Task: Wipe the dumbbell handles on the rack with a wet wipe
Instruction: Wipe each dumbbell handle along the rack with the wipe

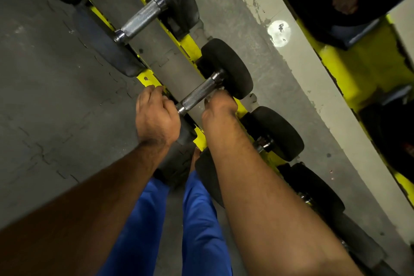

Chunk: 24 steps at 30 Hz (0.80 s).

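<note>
A small dumbbell with a knurled steel handle [198, 94] and black rubber heads [226, 67] lies across the yellow rack rails [190, 45]. My left hand [156, 116] is curled over the dumbbell's near end, hiding that head. My right hand [218, 112] sits just right of the handle by the far head, fingers curled. A pale scrap of wet wipe [220, 89] shows at its fingertips; the rest of the wipe is hidden. A larger dumbbell's handle [141, 19] lies further up the rack, untouched.
More small dumbbells [275, 132] follow along the rack under my right forearm. A second yellow rack tier [349, 67] with big black weights runs at the right. Grey rubber floor tiles [44, 96] lie to the left. My blue trouser legs [201, 219] stand below.
</note>
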Each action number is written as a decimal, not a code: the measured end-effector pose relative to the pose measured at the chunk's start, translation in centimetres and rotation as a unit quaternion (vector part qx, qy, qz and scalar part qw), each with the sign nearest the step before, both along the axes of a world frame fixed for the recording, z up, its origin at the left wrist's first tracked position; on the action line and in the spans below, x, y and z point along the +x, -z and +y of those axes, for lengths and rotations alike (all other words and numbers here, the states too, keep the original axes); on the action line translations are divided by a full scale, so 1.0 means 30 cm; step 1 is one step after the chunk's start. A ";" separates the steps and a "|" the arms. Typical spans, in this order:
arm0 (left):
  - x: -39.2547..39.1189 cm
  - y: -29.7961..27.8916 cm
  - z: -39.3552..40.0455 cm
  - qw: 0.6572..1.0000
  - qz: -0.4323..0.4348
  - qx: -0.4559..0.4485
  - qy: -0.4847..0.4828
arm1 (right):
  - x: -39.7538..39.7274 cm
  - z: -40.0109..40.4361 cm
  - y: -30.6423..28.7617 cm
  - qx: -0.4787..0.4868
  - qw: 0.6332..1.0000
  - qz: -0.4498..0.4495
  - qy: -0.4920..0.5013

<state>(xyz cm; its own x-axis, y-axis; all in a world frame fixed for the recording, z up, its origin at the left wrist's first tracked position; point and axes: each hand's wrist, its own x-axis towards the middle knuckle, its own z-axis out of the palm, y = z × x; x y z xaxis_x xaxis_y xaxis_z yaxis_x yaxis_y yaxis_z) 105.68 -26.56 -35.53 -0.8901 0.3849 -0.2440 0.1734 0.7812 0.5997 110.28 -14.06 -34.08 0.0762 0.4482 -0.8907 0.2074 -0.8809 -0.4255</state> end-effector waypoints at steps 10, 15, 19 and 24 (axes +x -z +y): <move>0.001 0.004 -0.002 1.000 0.012 0.004 -0.001 | -0.100 0.058 -0.053 0.127 0.861 -0.219 -0.441; -0.003 0.005 -0.002 1.000 0.007 0.001 -0.001 | -0.051 -0.082 -0.086 0.007 0.979 -0.046 -0.196; 0.007 0.000 -0.003 1.000 0.008 0.007 0.001 | -0.055 0.036 -0.045 -0.005 0.999 0.021 -0.048; 0.000 0.003 -0.003 1.000 0.003 0.003 0.002 | -0.074 -0.022 -0.032 -0.068 0.990 0.098 0.077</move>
